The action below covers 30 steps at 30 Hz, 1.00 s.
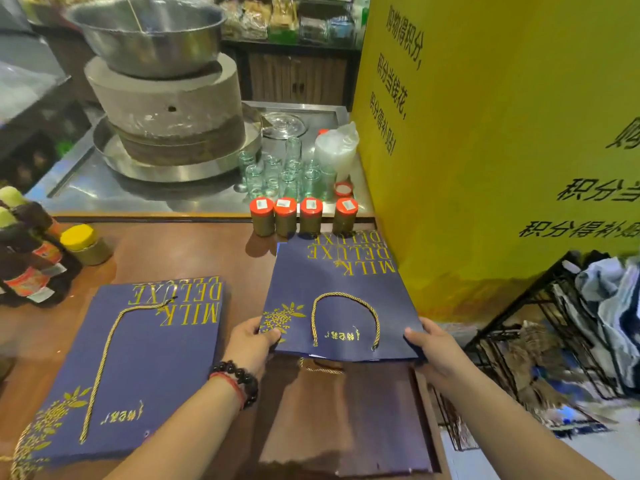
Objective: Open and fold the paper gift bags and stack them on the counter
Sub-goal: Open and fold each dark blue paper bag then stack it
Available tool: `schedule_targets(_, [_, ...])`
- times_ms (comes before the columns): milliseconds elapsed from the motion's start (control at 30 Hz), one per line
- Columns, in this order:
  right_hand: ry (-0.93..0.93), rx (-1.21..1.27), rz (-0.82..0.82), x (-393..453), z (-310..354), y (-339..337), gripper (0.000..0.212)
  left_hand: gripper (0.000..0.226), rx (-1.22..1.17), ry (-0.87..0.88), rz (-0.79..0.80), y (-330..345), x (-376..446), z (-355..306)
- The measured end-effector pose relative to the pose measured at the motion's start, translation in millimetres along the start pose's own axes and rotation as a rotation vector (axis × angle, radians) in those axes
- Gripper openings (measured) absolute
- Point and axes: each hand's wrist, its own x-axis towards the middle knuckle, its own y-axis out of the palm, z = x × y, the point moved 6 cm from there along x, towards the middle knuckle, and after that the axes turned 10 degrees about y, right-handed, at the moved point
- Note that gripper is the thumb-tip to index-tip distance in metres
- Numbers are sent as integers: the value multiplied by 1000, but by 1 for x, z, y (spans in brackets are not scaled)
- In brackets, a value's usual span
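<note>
Gift bag [337, 299], navy paper with gold print, held flat by both hands over the wooden counter [180, 258].

Left hand [251, 341] pinches the bag's near left corner, thumb on top beside the gold flower print; beaded bracelets on that wrist. Right hand [431, 348] grips the near right corner, thumb on top, fingers underneath. Bag's near edge is lifted off the counter, casting a shadow below; its far edge lies close to four red-capped jars [303, 216]. Gold rope handle [346, 318] lies looped on its upper face. Second gift bag [138, 368] lies flat on the counter to the left, well apart from the held one. Drinking glasses [284, 171] stand behind the jars; stone mill [169, 105] farther back; yellow sign panel [502, 133] at right.
</note>
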Motion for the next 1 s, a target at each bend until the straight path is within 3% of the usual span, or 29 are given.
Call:
schedule_targets(167, [33, -95, -53, 54, 30, -15, 22, 26, 94, -20, -53, 32, 45, 12])
schedule_targets(300, [-3, -307, -140, 95, 43, -26, 19, 5, 168, -33, -68, 46, 74, 27])
schedule_targets(400, [-105, -618, -239, 116, 56, -26, 18, 17, 387, -32, -122, 51, 82, 19])
schedule_targets(500, [-153, -735, -255, 124, 64, -20, 22, 37, 583, -9, -159, 55, 89, 15])
schedule_targets(567, [-153, -771, -248, 132, 63, -19, 25, 35, 612, -13, -147, 58, 96, 24])
schedule_targets(700, [-107, -805, -242, 146, 55, -19, 33, 4, 658, -53, -148, 56, 109, 49])
schedule_targets(1000, [-103, -821, -264, 157, 52, -13, 22, 8, 723, -100, -154, 57, 118, 61])
